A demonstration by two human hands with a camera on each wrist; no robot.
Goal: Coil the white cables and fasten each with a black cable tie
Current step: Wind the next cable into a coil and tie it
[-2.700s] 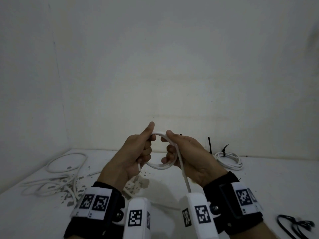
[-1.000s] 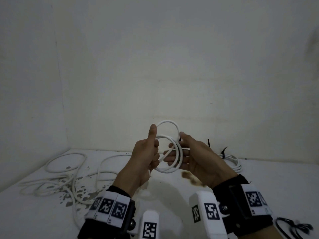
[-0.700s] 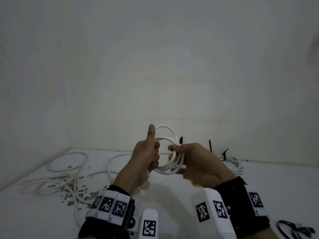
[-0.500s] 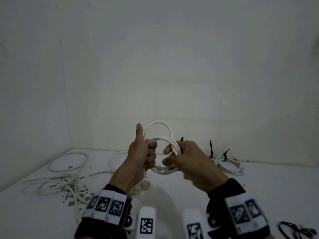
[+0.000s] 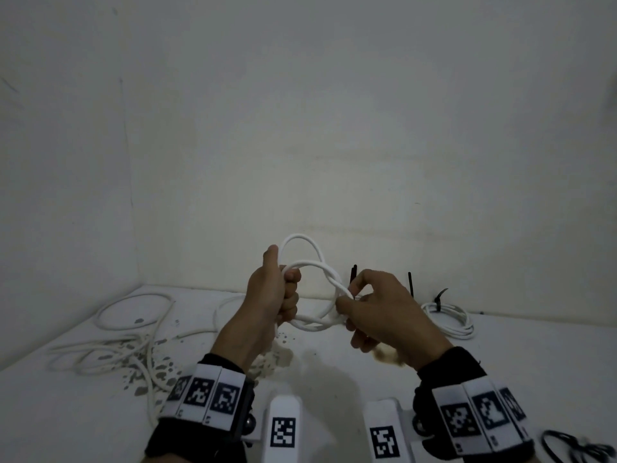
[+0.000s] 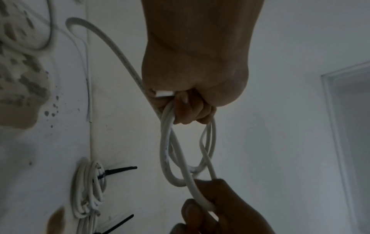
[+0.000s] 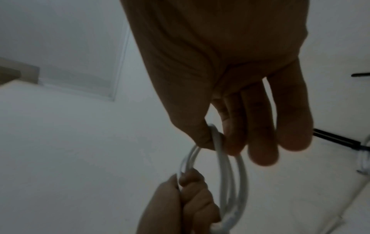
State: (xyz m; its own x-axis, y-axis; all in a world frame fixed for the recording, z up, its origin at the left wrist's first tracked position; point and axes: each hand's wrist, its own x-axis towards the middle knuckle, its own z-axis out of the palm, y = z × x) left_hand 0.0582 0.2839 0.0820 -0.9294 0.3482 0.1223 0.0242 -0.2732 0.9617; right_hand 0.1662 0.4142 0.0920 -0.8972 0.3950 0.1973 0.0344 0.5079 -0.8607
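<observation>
Two hands hold one white cable (image 5: 312, 289) up above the white table (image 5: 500, 379); your left hand (image 5: 272, 295) is clenched round one side of the loops, fingers curled over the strands and thumb pointing up; your right hand (image 5: 377, 312) pinches a strand on the other side between thumb and forefinger, while the other fingers (image 7: 262, 126) hang looser beside it. You have a few loops gathered; most lie together between the hands, and one loop stands higher, arching above your left thumb; from your left fist the loose end of the cable (image 6: 112, 45) runs down and away to the table. On the far right of the table lies a finished coil (image 5: 450, 317), white, bound with a black cable tie (image 5: 439, 297) whose tail sticks up; another black cable tie (image 5: 411, 284) stands just left of it, and a third (image 5: 353, 274) shows behind your right hand. To the left, more white cables (image 5: 117, 349) sprawl loose and tangled over a patch of table where the paint has flaked off (image 5: 157, 372); in the near right corner lies a dark bundle (image 5: 574, 447), too blurred to name for certain. Both wrists wear black bands with printed square markers (image 5: 207, 392).
</observation>
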